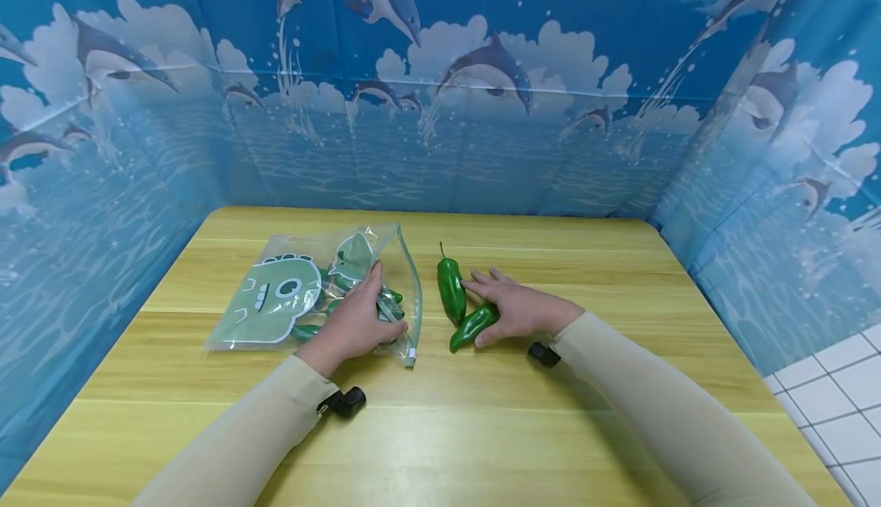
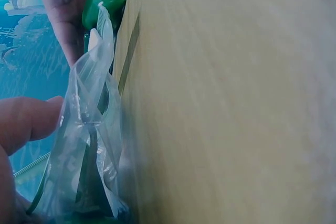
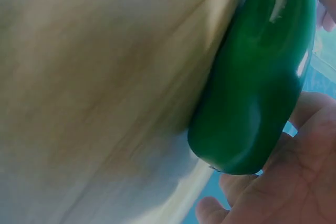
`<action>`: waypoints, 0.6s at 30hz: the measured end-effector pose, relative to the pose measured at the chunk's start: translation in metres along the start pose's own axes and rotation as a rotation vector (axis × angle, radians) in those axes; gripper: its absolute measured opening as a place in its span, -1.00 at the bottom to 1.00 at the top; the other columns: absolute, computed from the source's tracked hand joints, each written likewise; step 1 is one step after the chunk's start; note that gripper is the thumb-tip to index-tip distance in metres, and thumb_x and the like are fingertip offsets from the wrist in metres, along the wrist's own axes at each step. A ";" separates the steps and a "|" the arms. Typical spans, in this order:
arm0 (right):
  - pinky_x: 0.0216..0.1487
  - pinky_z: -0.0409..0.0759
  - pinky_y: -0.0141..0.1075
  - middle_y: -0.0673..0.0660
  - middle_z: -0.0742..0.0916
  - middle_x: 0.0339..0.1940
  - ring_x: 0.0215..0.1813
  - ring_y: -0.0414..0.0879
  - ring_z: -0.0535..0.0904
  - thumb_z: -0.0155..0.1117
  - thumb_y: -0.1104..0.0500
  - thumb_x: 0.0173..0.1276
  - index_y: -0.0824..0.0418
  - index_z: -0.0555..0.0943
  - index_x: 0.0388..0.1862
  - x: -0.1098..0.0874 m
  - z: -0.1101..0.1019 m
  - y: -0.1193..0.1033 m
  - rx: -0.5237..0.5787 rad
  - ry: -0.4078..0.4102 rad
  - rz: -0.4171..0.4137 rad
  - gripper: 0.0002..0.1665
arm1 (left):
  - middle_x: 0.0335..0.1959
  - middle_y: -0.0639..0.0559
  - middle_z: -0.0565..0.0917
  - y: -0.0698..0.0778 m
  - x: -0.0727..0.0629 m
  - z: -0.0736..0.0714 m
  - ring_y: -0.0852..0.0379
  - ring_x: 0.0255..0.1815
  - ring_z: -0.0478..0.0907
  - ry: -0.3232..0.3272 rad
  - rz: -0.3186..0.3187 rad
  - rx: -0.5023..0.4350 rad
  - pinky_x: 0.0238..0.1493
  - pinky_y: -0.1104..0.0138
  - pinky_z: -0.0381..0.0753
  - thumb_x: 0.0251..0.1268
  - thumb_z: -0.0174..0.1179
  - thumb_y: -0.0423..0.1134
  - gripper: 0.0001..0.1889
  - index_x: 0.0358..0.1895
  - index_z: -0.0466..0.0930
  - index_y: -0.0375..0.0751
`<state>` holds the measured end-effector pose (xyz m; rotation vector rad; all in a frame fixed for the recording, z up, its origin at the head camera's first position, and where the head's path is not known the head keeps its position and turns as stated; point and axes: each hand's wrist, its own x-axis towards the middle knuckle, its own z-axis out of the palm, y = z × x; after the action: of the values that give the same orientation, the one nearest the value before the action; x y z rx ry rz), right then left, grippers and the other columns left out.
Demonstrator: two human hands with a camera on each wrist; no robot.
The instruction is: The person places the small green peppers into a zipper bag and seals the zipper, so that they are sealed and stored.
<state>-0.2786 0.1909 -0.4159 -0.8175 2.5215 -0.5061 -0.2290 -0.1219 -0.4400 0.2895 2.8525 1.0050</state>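
My left hand [image 1: 354,320] holds the clear zip bag [image 1: 230,331] near its mouth, with folded film between thumb and fingers. The bag lies on the table at left, printed with a green dinosaur face, with several green peppers inside. Over a loose green pepper [image 1: 469,329] reaches my right hand [image 1: 525,310], thumb on the near side and fingers spread on the far side. Its fingertips come right up to a second pepper [image 1: 450,289], which has a thin stem pointing away. The right wrist view shows the nearer pepper [image 3: 252,87] large, between thumb and fingers.
The wooden table [image 1: 447,446] carries all of this. A blue curtain [image 1: 440,163] printed with dolphins surrounds its back and sides. White floor tiles [image 1: 836,404] show at right. Each wrist wears a small black camera.
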 end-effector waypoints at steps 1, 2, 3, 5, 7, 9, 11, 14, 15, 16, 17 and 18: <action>0.62 -0.01 0.46 0.19 -0.03 0.81 0.78 0.35 -0.32 0.59 -0.22 0.25 -0.02 0.03 0.79 -0.001 0.000 0.000 0.004 -0.003 0.002 0.31 | 0.79 -0.09 -0.19 0.000 0.000 0.000 -0.22 0.77 -0.11 -0.001 0.000 0.001 0.69 -0.16 0.09 0.28 0.43 0.12 0.27 0.75 -0.37 -0.14; 0.62 -0.02 0.46 0.18 -0.03 0.81 0.78 0.34 -0.32 0.59 -0.21 0.25 -0.02 0.02 0.79 -0.001 0.001 0.000 0.011 -0.006 0.004 0.31 | 0.79 -0.09 -0.19 0.000 0.000 0.000 -0.22 0.77 -0.11 -0.002 0.000 0.002 0.69 -0.16 0.09 0.28 0.43 0.12 0.27 0.75 -0.37 -0.14; 0.62 -0.02 0.46 0.17 -0.03 0.81 0.78 0.34 -0.33 0.59 -0.21 0.26 -0.02 0.02 0.79 -0.002 0.001 -0.001 0.017 -0.009 0.006 0.31 | 0.78 -0.09 -0.19 0.001 0.000 0.000 -0.22 0.77 -0.11 -0.002 0.000 0.002 0.69 -0.16 0.08 0.28 0.43 0.12 0.27 0.75 -0.37 -0.15; 0.63 -0.02 0.44 0.16 -0.03 0.81 0.78 0.33 -0.34 0.58 -0.21 0.27 -0.02 0.01 0.79 -0.003 0.001 0.000 0.025 -0.014 0.008 0.30 | 0.78 -0.10 -0.19 0.001 0.000 -0.001 -0.22 0.77 -0.12 -0.004 -0.002 0.002 0.69 -0.16 0.07 0.28 0.43 0.13 0.27 0.75 -0.38 -0.15; 0.64 -0.02 0.43 0.16 -0.03 0.81 0.78 0.33 -0.34 0.55 -0.23 0.29 -0.01 0.02 0.79 -0.004 0.002 0.000 0.026 -0.017 0.008 0.28 | 0.78 -0.10 -0.19 0.002 -0.001 -0.001 -0.23 0.77 -0.12 -0.006 -0.004 0.001 0.69 -0.17 0.06 0.28 0.43 0.13 0.27 0.75 -0.38 -0.15; 0.64 -0.02 0.42 0.16 -0.01 0.81 0.78 0.34 -0.33 0.52 -0.24 0.33 -0.01 0.05 0.78 -0.004 0.002 0.000 0.014 -0.018 0.004 0.23 | 0.78 -0.10 -0.19 0.002 -0.001 -0.001 -0.22 0.77 -0.12 -0.006 -0.005 0.003 0.69 -0.17 0.07 0.28 0.43 0.13 0.27 0.75 -0.38 -0.15; 0.65 -0.01 0.41 0.14 -0.01 0.81 0.78 0.33 -0.33 0.48 -0.25 0.36 -0.03 0.09 0.77 -0.004 0.002 0.001 -0.002 -0.021 0.005 0.17 | 0.78 -0.10 -0.18 0.002 0.000 -0.001 -0.23 0.77 -0.11 -0.005 -0.005 0.005 0.69 -0.16 0.07 0.28 0.43 0.13 0.27 0.75 -0.37 -0.15; 0.63 0.02 0.43 0.15 0.01 0.81 0.78 0.34 -0.30 0.44 -0.24 0.41 -0.05 0.17 0.75 -0.004 0.003 0.001 -0.018 -0.024 0.000 0.07 | 0.78 -0.10 -0.18 0.002 0.000 -0.001 -0.23 0.77 -0.11 -0.003 -0.006 0.007 0.69 -0.16 0.07 0.27 0.43 0.13 0.27 0.75 -0.38 -0.15; 0.63 0.03 0.43 0.15 0.01 0.81 0.78 0.35 -0.30 0.43 -0.23 0.42 -0.06 0.19 0.74 -0.004 0.003 0.001 -0.020 -0.025 -0.002 0.04 | 0.78 -0.10 -0.18 0.002 0.000 -0.001 -0.23 0.77 -0.11 -0.003 -0.006 0.007 0.69 -0.16 0.07 0.27 0.43 0.13 0.27 0.75 -0.38 -0.15; 0.62 0.05 0.43 0.16 0.01 0.81 0.77 0.35 -0.29 0.41 -0.22 0.44 -0.06 0.20 0.73 -0.004 0.003 0.001 -0.023 -0.026 -0.005 0.01 | 0.78 -0.10 -0.18 0.002 0.000 -0.001 -0.23 0.77 -0.11 -0.003 -0.006 0.008 0.69 -0.16 0.07 0.27 0.43 0.13 0.27 0.75 -0.38 -0.14; 0.61 0.06 0.44 0.17 0.02 0.81 0.77 0.36 -0.27 0.40 -0.21 0.45 -0.06 0.22 0.73 -0.004 0.003 0.001 -0.023 -0.026 -0.010 -0.02 | 0.78 -0.10 -0.18 0.002 0.000 -0.001 -0.23 0.77 -0.12 -0.003 -0.006 0.008 0.69 -0.16 0.07 0.27 0.43 0.13 0.28 0.75 -0.38 -0.14; 0.62 0.07 0.43 0.18 0.02 0.81 0.77 0.37 -0.26 0.39 -0.19 0.46 -0.07 0.23 0.72 -0.004 0.004 0.001 -0.022 -0.029 -0.013 -0.04 | 0.78 -0.10 -0.18 0.002 0.000 -0.001 -0.23 0.77 -0.12 -0.003 -0.005 0.008 0.70 -0.16 0.06 0.27 0.43 0.13 0.28 0.75 -0.38 -0.14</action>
<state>-0.2747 0.1936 -0.4184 -0.8436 2.5014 -0.4676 -0.2288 -0.1211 -0.4384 0.2840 2.8539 0.9910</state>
